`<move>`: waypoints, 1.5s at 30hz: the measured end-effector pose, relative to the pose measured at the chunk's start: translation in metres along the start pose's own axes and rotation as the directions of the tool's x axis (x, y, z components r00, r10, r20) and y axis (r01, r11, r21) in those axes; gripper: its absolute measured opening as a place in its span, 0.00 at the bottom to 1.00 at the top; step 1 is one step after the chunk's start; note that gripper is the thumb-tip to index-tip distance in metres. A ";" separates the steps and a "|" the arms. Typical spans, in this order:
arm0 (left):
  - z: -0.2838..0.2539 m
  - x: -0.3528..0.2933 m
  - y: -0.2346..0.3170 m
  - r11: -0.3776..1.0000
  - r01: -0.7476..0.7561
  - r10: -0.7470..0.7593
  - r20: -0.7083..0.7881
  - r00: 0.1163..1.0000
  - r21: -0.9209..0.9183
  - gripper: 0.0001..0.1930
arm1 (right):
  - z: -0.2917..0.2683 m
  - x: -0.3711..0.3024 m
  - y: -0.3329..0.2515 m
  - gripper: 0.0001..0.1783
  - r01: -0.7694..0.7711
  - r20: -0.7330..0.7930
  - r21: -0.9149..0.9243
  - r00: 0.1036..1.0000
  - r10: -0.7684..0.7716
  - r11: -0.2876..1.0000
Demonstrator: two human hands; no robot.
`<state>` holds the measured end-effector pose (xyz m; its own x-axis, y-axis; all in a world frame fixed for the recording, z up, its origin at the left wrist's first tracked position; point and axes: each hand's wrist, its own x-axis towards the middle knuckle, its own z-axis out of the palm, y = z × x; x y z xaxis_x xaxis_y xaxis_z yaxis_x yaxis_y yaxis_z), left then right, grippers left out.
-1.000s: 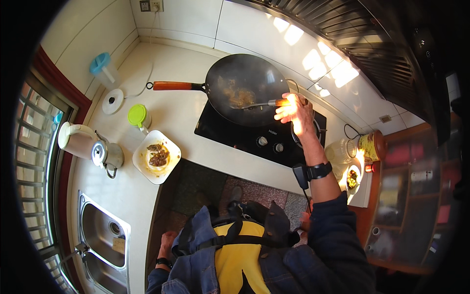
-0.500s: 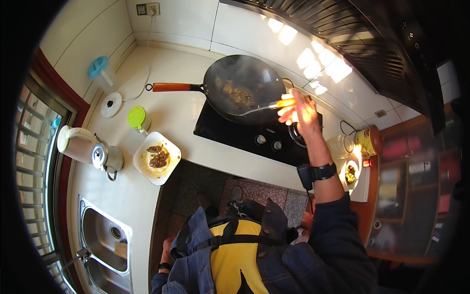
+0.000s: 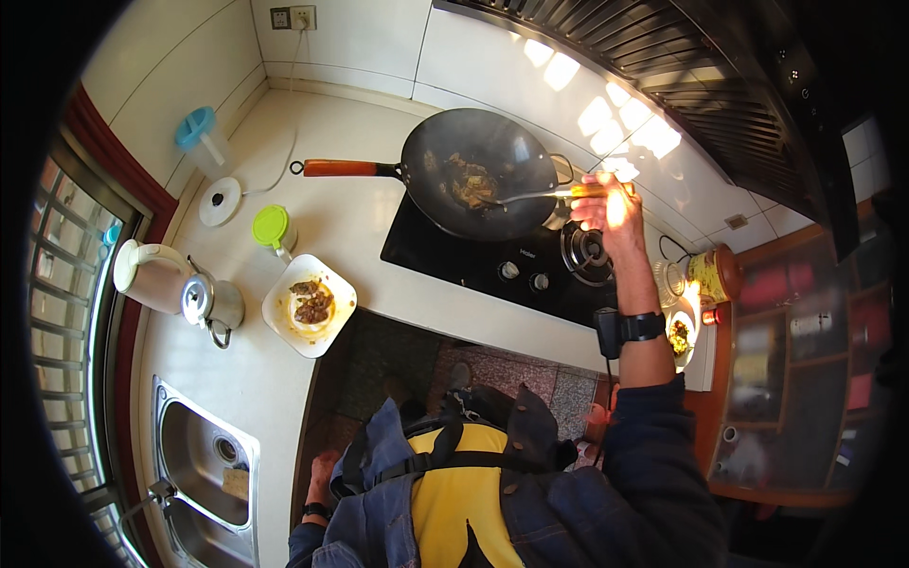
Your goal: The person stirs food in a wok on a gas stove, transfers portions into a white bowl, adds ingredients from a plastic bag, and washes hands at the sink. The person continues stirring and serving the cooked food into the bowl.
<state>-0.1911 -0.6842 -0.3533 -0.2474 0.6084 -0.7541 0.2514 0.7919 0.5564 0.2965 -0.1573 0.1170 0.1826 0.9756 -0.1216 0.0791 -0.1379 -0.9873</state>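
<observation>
Spatula [image 3: 530, 197], gripped by its orange handle in the right hand [image 3: 611, 214], whose fingers point toward the wok [image 3: 502, 142]; the metal shaft crosses the wok's right rim, and its far end reaches the brown food [image 3: 471, 182] inside. A black band [image 3: 632, 328] circles the right wrist. Left hand [image 3: 324, 469]: low beside the counter's edge; whether open or closed cannot be told.

Wok: on the left part of the black stove [image 3: 440, 257], its wooden handle [image 3: 346, 168] pointing left. Bare burner [image 3: 587, 254]: just right of the wok, near the right hand.

Left counter: white bowl [image 3: 345, 292] holding brown pieces [image 3: 312, 304], near the counter's edge; green-lidded jar [image 3: 272, 227] just behind it; metal kettle [image 3: 222, 303] farther left. Sink [image 3: 197, 452]: lower left. Right of the stove: a dish [image 3: 688, 360] of yellow-green food [image 3: 679, 333].
</observation>
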 end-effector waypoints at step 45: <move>-0.002 -0.004 0.010 0.994 0.049 -0.051 0.022 0.998 0.103 0.17 | 0.053 0.039 0.017 0.13 0.147 0.135 -0.212 0.984 -0.120 0.966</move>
<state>-0.1898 -0.6784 -0.3435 -0.2395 0.5659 -0.7889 0.3341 0.8110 0.4803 0.2535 -0.1126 0.0898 0.0379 0.9992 -0.0152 0.3112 -0.0263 -0.9500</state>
